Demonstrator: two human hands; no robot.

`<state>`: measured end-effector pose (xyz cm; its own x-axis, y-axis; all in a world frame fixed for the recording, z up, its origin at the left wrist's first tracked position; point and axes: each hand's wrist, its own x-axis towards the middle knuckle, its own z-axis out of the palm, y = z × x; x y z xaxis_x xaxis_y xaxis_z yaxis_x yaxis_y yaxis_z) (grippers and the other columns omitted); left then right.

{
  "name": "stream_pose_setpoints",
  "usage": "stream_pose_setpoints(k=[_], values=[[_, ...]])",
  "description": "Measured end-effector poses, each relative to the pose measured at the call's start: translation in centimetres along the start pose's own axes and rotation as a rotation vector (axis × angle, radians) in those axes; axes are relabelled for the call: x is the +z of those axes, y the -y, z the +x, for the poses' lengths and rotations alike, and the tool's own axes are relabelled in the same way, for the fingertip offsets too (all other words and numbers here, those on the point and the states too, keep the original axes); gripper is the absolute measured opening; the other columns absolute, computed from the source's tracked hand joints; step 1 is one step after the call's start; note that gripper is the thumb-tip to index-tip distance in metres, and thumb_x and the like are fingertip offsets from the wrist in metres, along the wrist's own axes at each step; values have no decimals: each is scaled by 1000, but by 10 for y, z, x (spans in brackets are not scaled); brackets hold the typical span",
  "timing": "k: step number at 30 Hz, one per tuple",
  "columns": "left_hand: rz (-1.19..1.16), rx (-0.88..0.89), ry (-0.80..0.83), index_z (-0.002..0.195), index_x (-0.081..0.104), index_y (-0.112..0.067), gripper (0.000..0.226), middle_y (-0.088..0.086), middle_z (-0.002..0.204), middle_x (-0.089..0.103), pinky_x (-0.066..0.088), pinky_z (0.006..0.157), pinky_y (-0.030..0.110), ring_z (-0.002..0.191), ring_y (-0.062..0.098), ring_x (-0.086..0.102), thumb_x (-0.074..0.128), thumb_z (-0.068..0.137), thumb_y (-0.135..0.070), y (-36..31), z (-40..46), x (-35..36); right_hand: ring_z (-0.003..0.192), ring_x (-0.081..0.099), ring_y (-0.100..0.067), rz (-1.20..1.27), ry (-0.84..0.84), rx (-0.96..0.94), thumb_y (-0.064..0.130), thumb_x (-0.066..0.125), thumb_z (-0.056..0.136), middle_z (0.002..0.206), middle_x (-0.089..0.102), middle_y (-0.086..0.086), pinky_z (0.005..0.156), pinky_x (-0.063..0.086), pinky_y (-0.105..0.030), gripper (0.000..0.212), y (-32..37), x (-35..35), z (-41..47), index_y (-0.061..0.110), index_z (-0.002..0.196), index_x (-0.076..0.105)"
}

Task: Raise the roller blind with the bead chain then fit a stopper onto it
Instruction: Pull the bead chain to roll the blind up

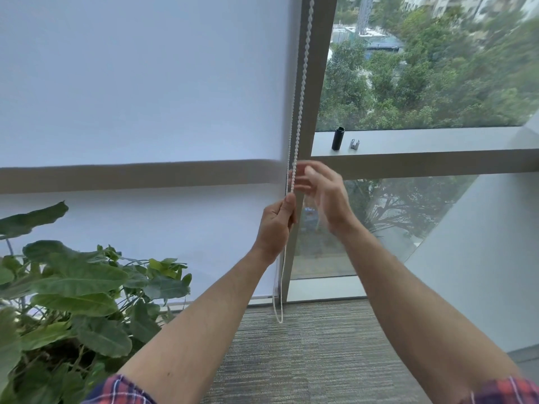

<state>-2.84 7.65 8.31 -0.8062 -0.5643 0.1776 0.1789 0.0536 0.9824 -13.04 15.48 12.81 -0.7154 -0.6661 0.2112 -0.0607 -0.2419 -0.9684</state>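
At frame centre, one left hand [277, 225] grips the bead chain [302, 91] in a fist; the blurred right hand [319, 189], fingers loose, touches it just above. One blind [140, 83] covers the left pane. Two stoppers, black [337, 138] and clear [354, 144], stand on the sill [437, 139]. One plant [73, 293] sits lower left.

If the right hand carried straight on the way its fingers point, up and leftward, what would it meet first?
Probably the bead chain, just beyond the right hand and its blurred fingertips, then the roller blind. Depth is unclear.
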Motion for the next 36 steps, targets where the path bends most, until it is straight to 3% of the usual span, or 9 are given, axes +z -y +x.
stream_pose_setpoints(k=[4, 7, 10, 18, 20, 22, 26, 29, 36], values=[[24, -53, 34, 52, 45, -26, 55, -9, 46, 34, 26, 44, 19, 43, 8, 29, 38, 105, -36, 18, -11, 3, 70, 61, -18, 143, 146, -130, 38, 36, 105, 91, 67, -6, 60, 47, -31, 41, 58, 34, 17, 12, 115, 67], [31, -66, 32, 50, 46, -27, 55, -10, 45, 34, 27, 44, 18, 42, 7, 30, 38, 104, -39, 28, -16, 1, 48, 34, -9, 149, 21, -197, 38, 32, 106, 61, 45, 4, 44, 23, -23, 47, 71, 58, 19, 16, 88, 69], [30, -77, 37, 51, 47, -26, 54, -8, 45, 34, 26, 44, 20, 43, 9, 28, 38, 101, -42, 29, -17, -1, 41, 26, -7, 151, -124, -246, 32, 33, 107, 51, 33, 8, 39, 22, -20, 48, 68, 71, 13, 17, 65, 51], [56, -57, 71, 53, 53, -15, 52, -12, 45, 39, 28, 47, 19, 44, 7, 32, 42, 99, -38, 35, -30, -6, 40, 25, -7, 179, -155, -260, 37, 39, 102, 51, 32, 5, 38, 20, -20, 46, 50, 67, -2, 22, 59, 44], [61, -44, 100, 55, 59, -13, 50, -1, 45, 40, 27, 48, 24, 45, 14, 33, 43, 98, -34, 36, -33, -7, 40, 26, -6, 174, -159, -256, 36, 39, 102, 50, 33, 7, 37, 21, -18, 46, 44, 67, -5, 22, 59, 44], [88, -16, 131, 61, 66, -12, 46, 13, 52, 46, 33, 53, 27, 52, 19, 42, 42, 95, -32, 36, -34, -10, 39, 27, -5, 177, -156, -260, 36, 39, 102, 48, 35, 11, 37, 22, -17, 47, 40, 67, -8, 27, 56, 47], [110, -13, 69, 72, 72, -26, 40, 7, 78, 66, 48, 73, 43, 75, 22, 58, 36, 90, -28, 31, -25, -20, 37, 28, -4, 177, -148, -255, 39, 41, 102, 47, 36, 13, 37, 24, -16, 48, 31, 68, -16, 28, 56, 49], [69, 9, -64, 88, 69, -6, 39, 19, 92, 67, 50, 79, 55, 85, 34, 61, 36, 91, -28, 17, -7, -25, 38, 29, -5, 166, -158, -227, 38, 42, 101, 47, 37, 12, 38, 24, -18, 47, 22, 69, -23, 26, 56, 49], [-134, 217, -69, 96, 71, -20, 44, 3, 86, 66, 48, 71, 29, 80, 17, 61, 38, 96, -48, -70, 24, -17, 39, 29, -8, 143, -154, -213, 32, 41, 102, 47, 36, 7, 39, 23, -23, 47, -1, 69, -41, 23, 56, 46]])
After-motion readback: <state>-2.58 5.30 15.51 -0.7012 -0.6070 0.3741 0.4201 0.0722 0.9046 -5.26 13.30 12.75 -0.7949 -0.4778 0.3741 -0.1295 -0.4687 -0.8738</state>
